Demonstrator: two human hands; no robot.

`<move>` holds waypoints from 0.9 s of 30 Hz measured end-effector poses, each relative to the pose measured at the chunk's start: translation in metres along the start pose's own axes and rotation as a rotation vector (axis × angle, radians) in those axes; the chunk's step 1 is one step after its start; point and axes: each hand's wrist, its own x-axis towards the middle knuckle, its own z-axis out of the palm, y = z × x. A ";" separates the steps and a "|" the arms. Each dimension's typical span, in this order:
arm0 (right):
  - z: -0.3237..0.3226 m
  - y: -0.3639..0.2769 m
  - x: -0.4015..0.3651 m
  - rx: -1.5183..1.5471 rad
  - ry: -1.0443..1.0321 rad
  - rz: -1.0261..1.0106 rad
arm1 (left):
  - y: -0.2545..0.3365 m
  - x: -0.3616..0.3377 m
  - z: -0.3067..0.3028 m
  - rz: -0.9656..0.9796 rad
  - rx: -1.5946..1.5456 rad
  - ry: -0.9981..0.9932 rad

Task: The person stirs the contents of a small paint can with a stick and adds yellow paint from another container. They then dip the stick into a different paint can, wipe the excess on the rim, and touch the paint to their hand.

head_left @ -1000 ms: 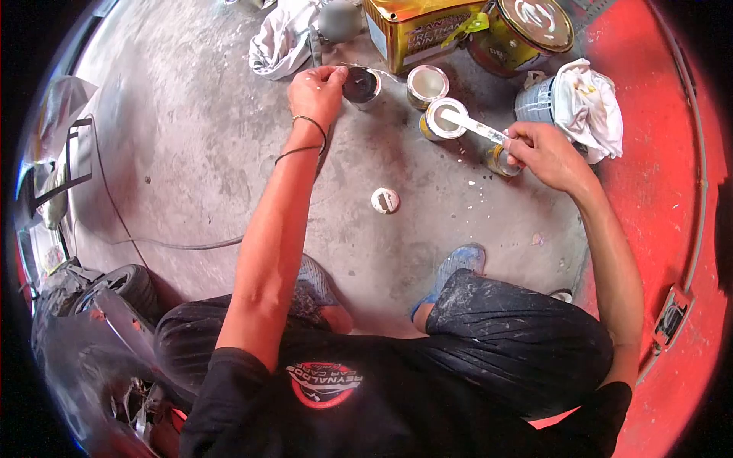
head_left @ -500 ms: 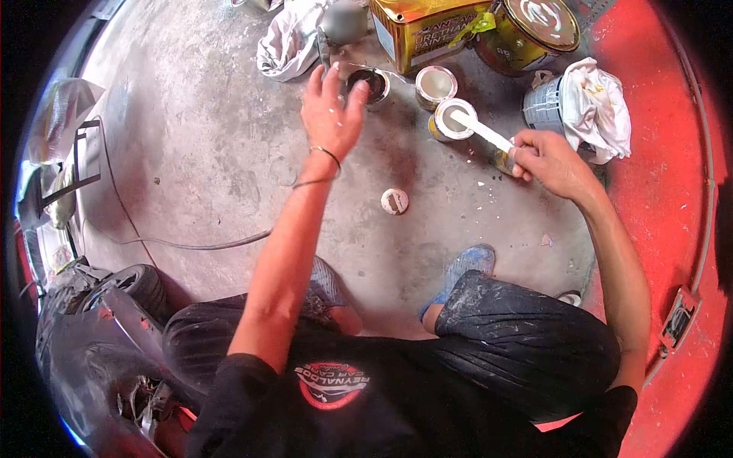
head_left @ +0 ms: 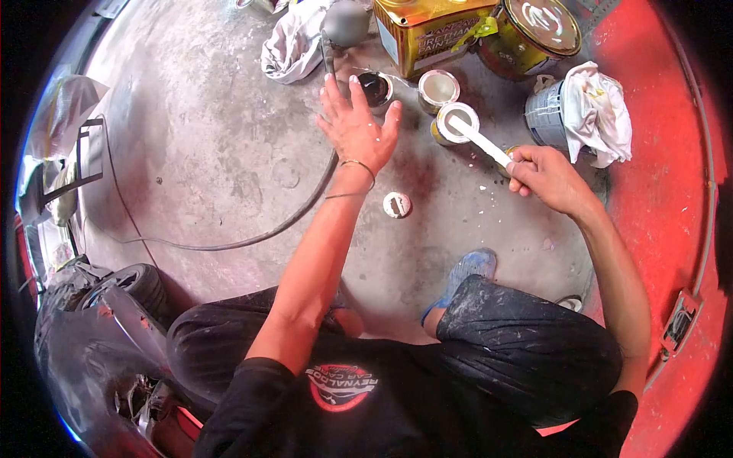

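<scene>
My right hand (head_left: 544, 178) grips the end of a white stick (head_left: 486, 145), whose other tip rests in a small open can (head_left: 460, 122) of greyish-white paint. My left hand (head_left: 357, 130) is empty, its fingers spread above the floor, just below and left of an open can with dark contents (head_left: 374, 89). Another small open can (head_left: 438, 90) with pale contents stands between them, next to the stirred one. Below the cans a small round lid (head_left: 397, 204) lies on the floor. Part of a further small can shows behind my right fingers.
A gold rectangular tin (head_left: 431, 38) and a large round can (head_left: 534, 34) stand at the back. At the right is a bucket (head_left: 545, 114) with a white cloth (head_left: 595, 114). Another cloth (head_left: 294, 46) lies back left. A hose (head_left: 282, 227) curves across the floor.
My left hand has moved right and slightly down, with its fingers spread. The hose section beside it is now visible. My right hand still holds the stick in the can, almost unmoved.
</scene>
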 end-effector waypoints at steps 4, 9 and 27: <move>0.000 0.000 -0.001 0.001 -0.005 -0.012 | 0.002 0.001 0.001 0.036 0.049 -0.032; 0.001 -0.004 -0.003 0.022 -0.001 0.001 | 0.005 0.003 0.000 0.056 0.090 -0.065; -0.003 0.017 -0.006 0.181 -0.069 -0.025 | 0.000 0.008 -0.004 0.215 -0.412 0.053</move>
